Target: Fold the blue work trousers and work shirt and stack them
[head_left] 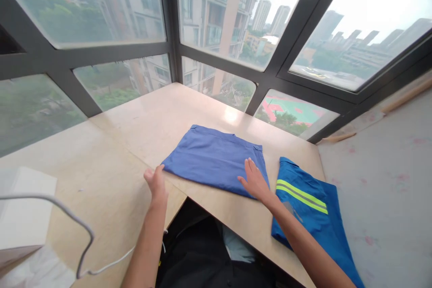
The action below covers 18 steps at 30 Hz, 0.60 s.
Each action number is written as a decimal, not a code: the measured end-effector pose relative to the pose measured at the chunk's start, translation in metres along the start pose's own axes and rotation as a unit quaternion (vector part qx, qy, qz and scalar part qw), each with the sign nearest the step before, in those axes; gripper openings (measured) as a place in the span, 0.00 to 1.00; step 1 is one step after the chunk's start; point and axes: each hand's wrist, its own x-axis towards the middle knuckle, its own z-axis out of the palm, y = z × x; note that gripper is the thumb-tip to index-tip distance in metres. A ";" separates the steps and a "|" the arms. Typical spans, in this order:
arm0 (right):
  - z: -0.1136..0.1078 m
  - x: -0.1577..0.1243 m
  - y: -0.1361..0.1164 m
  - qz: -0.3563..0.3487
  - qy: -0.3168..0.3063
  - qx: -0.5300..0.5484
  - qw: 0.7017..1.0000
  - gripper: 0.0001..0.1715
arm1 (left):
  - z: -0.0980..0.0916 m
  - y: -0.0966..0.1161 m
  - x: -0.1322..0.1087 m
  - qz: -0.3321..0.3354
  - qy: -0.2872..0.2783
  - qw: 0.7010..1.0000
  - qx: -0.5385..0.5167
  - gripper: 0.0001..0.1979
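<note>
A folded purple-blue garment (212,155) lies flat on the light wooden tabletop in front of me, with small tabs at its far corners. At its near left corner is my left hand (156,181), fingers curled in and the thumb side against the cloth's edge; the exact grip is partly hidden. My right hand (254,181) rests palm down over the right part of the garment, fingers stretched out, holding nothing. Right of it lies a second folded garment (310,189), brighter blue with yellow-green and grey reflective stripes, partly covered by my right forearm.
A white box (30,207) stands at the left, with a grey-white cable (72,216) looping in front of it. Dark-framed windows (173,22) border the tabletop (111,157) at the back. A patterned wall (381,180) rises on the right. The table has a cut-out at my body.
</note>
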 end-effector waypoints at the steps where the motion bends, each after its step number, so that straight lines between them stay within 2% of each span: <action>1: -0.003 0.009 -0.015 -0.049 -0.003 0.047 0.998 0.43 | -0.007 0.002 -0.003 -0.099 -0.028 0.992 -0.068 0.25; 3: -0.004 0.031 -0.047 -0.110 -0.047 0.146 0.982 0.43 | -0.014 0.006 -0.006 -0.243 -0.096 0.950 -0.167 0.16; 5: 0.002 0.057 -0.079 -0.119 -0.108 0.238 0.958 0.44 | -0.012 0.011 -0.004 -0.326 -0.144 0.913 -0.201 0.09; 6: 0.007 0.072 -0.094 -0.112 -0.131 0.279 0.945 0.44 | -0.008 0.012 -0.003 -0.346 -0.162 0.903 -0.197 0.08; 8: 0.014 0.100 -0.123 -0.084 -0.163 0.355 0.917 0.44 | 0.004 0.012 0.002 -0.338 -0.184 0.909 -0.159 0.10; 10: 0.018 0.125 -0.148 -0.054 -0.175 0.410 0.894 0.42 | 0.019 0.008 0.007 -0.262 -0.197 0.941 -0.087 0.15; 13: 0.014 0.154 -0.173 -0.022 -0.157 0.443 0.883 0.40 | 0.043 -0.001 0.007 -0.091 -0.178 0.980 0.021 0.16; 16: 0.005 0.176 -0.182 0.021 -0.137 0.438 0.888 0.42 | 0.060 -0.003 -0.010 0.036 -0.150 0.984 0.088 0.09; 18: 0.000 0.190 -0.178 0.044 -0.116 0.424 0.897 0.44 | 0.066 -0.001 -0.031 0.119 -0.188 0.968 0.113 0.11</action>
